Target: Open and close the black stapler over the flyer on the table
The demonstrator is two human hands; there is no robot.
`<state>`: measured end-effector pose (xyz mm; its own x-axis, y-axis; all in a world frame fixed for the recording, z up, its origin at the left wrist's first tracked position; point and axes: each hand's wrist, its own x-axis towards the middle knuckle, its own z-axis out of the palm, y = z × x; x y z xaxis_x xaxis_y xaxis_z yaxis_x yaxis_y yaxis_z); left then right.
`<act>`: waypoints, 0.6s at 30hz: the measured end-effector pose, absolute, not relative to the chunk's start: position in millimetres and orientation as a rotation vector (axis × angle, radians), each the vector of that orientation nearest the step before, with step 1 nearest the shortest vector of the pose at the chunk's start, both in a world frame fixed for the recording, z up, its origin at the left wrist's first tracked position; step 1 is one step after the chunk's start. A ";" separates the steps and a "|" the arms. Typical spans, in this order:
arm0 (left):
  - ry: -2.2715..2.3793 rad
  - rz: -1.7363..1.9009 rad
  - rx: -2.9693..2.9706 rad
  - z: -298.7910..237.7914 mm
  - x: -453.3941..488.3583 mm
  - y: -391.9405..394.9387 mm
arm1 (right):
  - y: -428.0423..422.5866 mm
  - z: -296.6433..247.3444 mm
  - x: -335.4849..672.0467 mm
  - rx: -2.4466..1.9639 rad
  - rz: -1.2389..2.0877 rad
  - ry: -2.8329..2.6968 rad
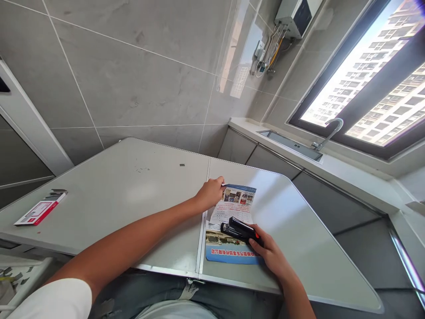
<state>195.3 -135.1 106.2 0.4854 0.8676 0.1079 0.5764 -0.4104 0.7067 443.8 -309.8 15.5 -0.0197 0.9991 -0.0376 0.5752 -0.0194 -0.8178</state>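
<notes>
Stapler [239, 230] sits in the grip of the right hand [270, 253], thumb on its near side, its black front end pointing left across the paper [236, 207]. I see its jaws parted at the front, but I cannot tell from my end whether any of the paper sits between them. The left hand [211, 193] is closed on the paper's far left corner, pinching it. I have the far part, with small photos and red print, tilted up; the near part, with a blue band, lies on the tabletop [159, 153] just right of the seam [199, 250]. Whether it is one folded sheet or several, I cannot make out.

Beyond the left forearm I pick out a short staple strip [182, 165] and, left of that, a scatter of tiny dark bits [142, 169]. Well apart, near the tabletop's left edge, is a red and white box [41, 210] with grey strips [57, 192] at its far end. A faucet [328, 134] stands beside the sink [290, 145], under the window [358, 88].
</notes>
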 end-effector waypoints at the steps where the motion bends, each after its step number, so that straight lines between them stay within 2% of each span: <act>1: 1.188 0.626 2.114 107.0 194.4 -133.7 | -309.8 15.7 443.2 -1.657 0.898 -1.658; 8: 1.193 0.654 2.004 89.1 181.8 -119.6 | -306.8 14.7 445.2 -1.678 0.857 -1.673; 18: 1.275 0.497 2.001 52.5 196.8 -101.6 | -327.7 13.8 437.8 -1.687 0.760 -1.662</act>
